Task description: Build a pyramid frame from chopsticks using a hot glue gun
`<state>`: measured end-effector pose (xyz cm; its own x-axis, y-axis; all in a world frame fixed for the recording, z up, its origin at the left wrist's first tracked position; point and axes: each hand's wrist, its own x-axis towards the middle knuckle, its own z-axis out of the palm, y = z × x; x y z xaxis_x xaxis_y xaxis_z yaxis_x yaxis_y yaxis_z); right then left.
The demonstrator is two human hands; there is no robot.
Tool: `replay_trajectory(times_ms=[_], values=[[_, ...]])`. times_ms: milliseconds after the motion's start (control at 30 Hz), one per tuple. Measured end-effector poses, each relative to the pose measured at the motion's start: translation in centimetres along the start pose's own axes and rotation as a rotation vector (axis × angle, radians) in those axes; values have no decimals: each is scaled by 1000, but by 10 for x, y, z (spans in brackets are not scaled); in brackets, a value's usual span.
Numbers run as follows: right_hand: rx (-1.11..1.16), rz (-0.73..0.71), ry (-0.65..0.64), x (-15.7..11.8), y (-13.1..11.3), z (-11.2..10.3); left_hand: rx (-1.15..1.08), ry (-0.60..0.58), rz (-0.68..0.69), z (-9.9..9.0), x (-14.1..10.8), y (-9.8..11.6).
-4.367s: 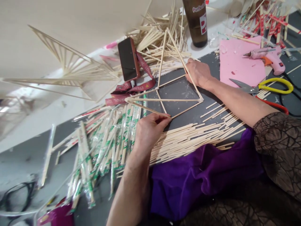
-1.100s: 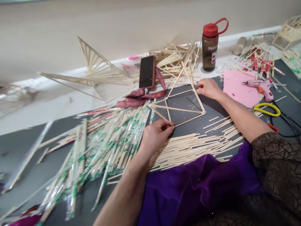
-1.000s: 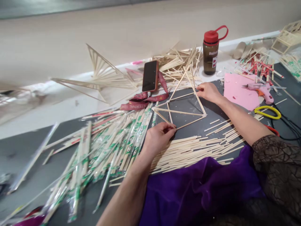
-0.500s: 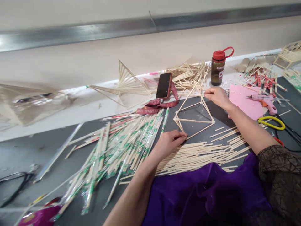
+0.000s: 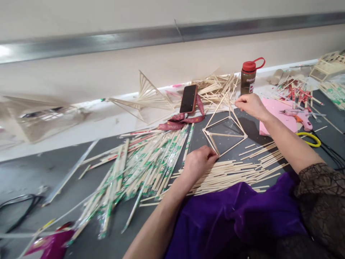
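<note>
Stick frame (image 5: 228, 135), toward the desk's (image 5: 24, 176) far edge, is best steadied lightly at its joints, as thin rods would likely flex. It looks pale and airy, rising to a peak, whitish at some corners; the left hand (image 5: 199, 163) pinches its near corner, the right hand (image 5: 252, 105) bunches its fingers beside the upper rods, grip unclear.

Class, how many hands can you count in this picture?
2: the left hand pinching the near corner of the wooden stick frame, the right hand beside its far right side.
</note>
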<state>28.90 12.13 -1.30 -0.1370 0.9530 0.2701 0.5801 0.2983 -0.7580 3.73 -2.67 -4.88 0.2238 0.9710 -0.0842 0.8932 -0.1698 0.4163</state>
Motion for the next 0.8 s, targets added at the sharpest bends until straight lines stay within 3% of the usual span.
replay_trajectory(times_ms=[100,233,400,600,800], values=[[-22,-3,-20,1,-11,-13,-20,29,-34,-21,-4,-6],[-83,1,-34,-6,-18,-17,-126,130,-82,-66,-1,-16],[-102,-40,-8,-23,-16,7,-285,297,-47,-106,47,-7],[-40,-41,-14,-36,-15,23,-738,104,223,-98,131,12],[-16,1,-13,-36,-20,12,-876,-51,299,-82,168,24]])
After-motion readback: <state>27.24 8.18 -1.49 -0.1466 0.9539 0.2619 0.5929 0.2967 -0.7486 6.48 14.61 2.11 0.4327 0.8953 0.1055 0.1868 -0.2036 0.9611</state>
